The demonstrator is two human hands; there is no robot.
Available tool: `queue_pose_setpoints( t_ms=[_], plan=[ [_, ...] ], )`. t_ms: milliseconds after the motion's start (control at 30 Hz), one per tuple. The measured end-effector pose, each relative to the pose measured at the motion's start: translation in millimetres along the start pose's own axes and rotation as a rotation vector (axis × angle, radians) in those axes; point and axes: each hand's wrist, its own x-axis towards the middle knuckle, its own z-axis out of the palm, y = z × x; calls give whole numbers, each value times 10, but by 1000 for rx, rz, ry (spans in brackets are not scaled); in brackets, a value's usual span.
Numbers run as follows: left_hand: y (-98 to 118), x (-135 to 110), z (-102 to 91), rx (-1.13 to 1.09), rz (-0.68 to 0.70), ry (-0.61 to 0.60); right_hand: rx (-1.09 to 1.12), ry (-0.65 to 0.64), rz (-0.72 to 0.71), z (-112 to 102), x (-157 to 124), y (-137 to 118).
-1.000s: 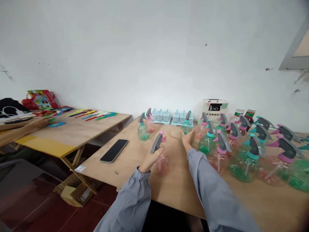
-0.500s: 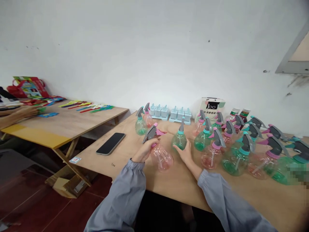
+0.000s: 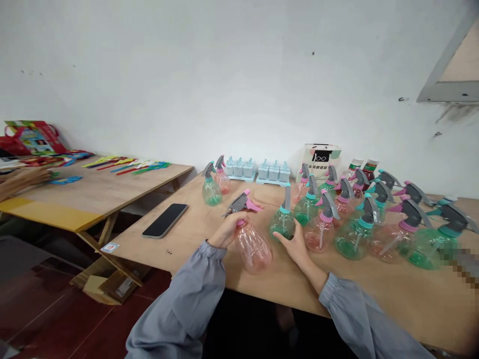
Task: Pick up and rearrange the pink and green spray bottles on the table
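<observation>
My left hand (image 3: 229,229) is closed around the neck of a clear pink spray bottle (image 3: 254,249), which tilts with its grey-and-pink head toward the upper left. Just to the right, my right hand (image 3: 294,243) grips a green spray bottle (image 3: 281,225) low on its body, thumb across the front; its other fingers are partly hidden. This bottle stands upright on the wooden table (image 3: 209,234). Beside my right hand is another pink spray bottle (image 3: 318,233), in a group of several pink and green ones with grey trigger heads.
A green spray bottle (image 3: 212,190) and a pink one (image 3: 222,180) stand at the back left, near pale blue ice-pop moulds (image 3: 273,173). A phone (image 3: 164,220) lies at left. On the neighbouring table (image 3: 123,187) are colourful strips (image 3: 127,164) and another person's hand (image 3: 32,177).
My right hand has shifted the green spray bottle rightward, closer to the group. The pink bottle in my left hand has moved slightly right too. The view has turned a little.
</observation>
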Motion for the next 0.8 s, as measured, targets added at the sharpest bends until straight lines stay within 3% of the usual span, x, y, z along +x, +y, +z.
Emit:
queue_pose_setpoints(
  t_ms=[367, 533, 700, 800],
  plan=[
    [62, 56, 27, 14, 45, 35, -9, -10, -16, 14, 7, 5],
    [47, 103, 34, -65, 173, 133, -10, -10, -15, 25, 9, 10],
    [14, 133, 11, -21, 113, 154, 0, -14, -11, 38, 10, -6],
    [11, 175, -22, -63, 240, 246, 2, -21, -5, 41, 9, -3]
  ],
)
